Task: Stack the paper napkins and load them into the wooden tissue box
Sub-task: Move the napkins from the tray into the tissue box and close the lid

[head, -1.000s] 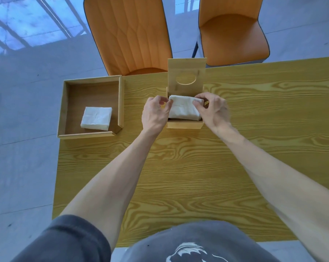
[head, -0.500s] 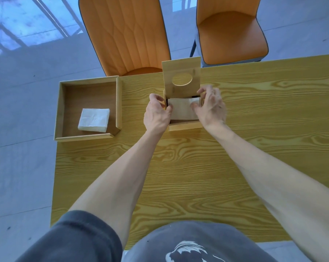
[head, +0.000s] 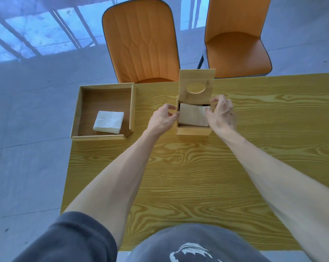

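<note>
The wooden tissue box (head: 193, 130) stands at the table's far middle, its lid (head: 196, 86) with an oval hole raised upright behind it. A stack of paper napkins (head: 193, 115) lies down inside the box. My left hand (head: 162, 120) hovers at the box's left wall, fingers spread, holding nothing. At the right wall, my right hand (head: 221, 115) has loosely curled fingers, their tips at the napkins' right edge. A second white napkin stack (head: 108, 121) lies in the wooden tray (head: 75, 112) to the left.
Two orange chairs (head: 141, 44) (head: 235, 38) stand behind the table's far edge. The wooden table (head: 197, 176) stretches toward me, and grey floor lies left of it, where the tray overhangs the table's left edge.
The napkin stack went from held above the box to lying inside it. Both hands have let go and drawn slightly outward to the box's sides.
</note>
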A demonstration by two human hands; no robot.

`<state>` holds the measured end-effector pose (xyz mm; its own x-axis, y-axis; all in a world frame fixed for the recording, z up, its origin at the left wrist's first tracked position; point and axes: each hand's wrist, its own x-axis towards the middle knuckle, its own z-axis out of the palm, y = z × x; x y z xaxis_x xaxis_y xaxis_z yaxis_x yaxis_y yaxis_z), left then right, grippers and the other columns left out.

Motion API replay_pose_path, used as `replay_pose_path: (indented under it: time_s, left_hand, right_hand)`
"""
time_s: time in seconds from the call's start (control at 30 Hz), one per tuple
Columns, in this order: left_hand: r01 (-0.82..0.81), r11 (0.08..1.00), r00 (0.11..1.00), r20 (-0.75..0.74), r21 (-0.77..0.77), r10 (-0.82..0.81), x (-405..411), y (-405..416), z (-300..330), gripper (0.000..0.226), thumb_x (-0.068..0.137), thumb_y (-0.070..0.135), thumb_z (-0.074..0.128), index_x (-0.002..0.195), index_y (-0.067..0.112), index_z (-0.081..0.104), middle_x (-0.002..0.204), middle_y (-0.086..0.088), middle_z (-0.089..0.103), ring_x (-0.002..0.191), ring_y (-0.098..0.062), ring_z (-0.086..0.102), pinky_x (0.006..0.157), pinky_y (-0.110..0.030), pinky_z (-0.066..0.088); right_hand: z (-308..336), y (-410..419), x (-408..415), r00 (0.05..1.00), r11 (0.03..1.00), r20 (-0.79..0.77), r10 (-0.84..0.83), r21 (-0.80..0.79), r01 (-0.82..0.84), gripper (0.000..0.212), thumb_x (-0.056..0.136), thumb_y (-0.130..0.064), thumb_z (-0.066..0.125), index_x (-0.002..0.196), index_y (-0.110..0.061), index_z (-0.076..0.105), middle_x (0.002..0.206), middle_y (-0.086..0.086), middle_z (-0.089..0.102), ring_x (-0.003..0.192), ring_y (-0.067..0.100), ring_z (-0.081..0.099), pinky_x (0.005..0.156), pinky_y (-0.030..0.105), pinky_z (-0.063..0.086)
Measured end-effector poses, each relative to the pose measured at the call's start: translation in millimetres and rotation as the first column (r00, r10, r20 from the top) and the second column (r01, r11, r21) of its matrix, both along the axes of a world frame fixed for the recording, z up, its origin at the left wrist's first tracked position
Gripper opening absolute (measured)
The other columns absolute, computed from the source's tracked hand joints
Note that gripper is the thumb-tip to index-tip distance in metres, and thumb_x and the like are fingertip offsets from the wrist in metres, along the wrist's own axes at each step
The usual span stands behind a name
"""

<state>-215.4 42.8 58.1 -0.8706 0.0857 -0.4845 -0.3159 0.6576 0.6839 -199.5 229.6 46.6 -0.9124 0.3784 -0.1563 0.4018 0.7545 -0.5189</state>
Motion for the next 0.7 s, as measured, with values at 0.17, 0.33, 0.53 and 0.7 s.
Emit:
replay_pose_path:
  time_s: [0.17, 0.33, 0.53, 0.7]
  left_hand:
    - [0.145, 0.989, 0.981, 0.135, -0.044, -0.138, 4, -53, 7, 0.041, 0.095, 0.041, 0.056, 0.132, 0.023, 0.053, 0.129, -0.006, 0.06, 0.11, -0.021, 0.06, 0.092, -0.035, 0.05]
    - [0.035, 0.998, 0.976, 0.216, -0.05, -0.024, 9, -118, 10, 0.036, 0.097, 0.039, 0.055, 0.125, 0.017, 0.058, 0.091, 0.0, 0.067, 0.083, -0.016, 0.064, 0.076, -0.033, 0.053]
    - [-0.114, 0.987, 0.976, 0.171, -0.113, 0.133, 12, -197, 13, 0.031, 0.097, 0.035, 0.055, 0.122, 0.017, 0.058, 0.105, -0.006, 0.07, 0.084, -0.016, 0.065, 0.068, -0.031, 0.051]
    - [-0.266, 0.952, 0.961, 0.04, -0.149, 0.275, 7, -235, 3, 0.038, 0.094, 0.032, 0.056, 0.127, 0.014, 0.058, 0.127, -0.008, 0.062, 0.104, -0.023, 0.065, 0.092, -0.041, 0.053]
  right_hand:
    - [20, -33, 2, 0.967, 0.984, -0.191, 0.171, 0.078, -0.158, 0.014, 0.094, -0.02, 0.06, 0.105, -0.017, 0.067, 0.106, 0.007, 0.069, 0.091, 0.024, 0.067, 0.068, 0.034, 0.055]
    - [28, -88, 4, 0.949, 0.951, -0.083, 0.305, -0.031, -0.308, 0.018, 0.095, -0.024, 0.058, 0.104, -0.019, 0.073, 0.095, 0.0, 0.075, 0.08, 0.018, 0.069, 0.06, 0.024, 0.05]
    - [14, -161, 1, 0.924, 0.904, 0.038, 0.381, -0.226, -0.364, 0.018, 0.094, -0.021, 0.06, 0.103, -0.015, 0.073, 0.089, 0.005, 0.076, 0.069, 0.02, 0.074, 0.068, 0.038, 0.063]
    - [3, -211, -9, 0.912, 0.886, 0.111, 0.395, -0.307, -0.347, 0.026, 0.093, -0.014, 0.055, 0.11, -0.009, 0.073, 0.106, 0.013, 0.074, 0.09, 0.029, 0.073, 0.084, 0.043, 0.06]
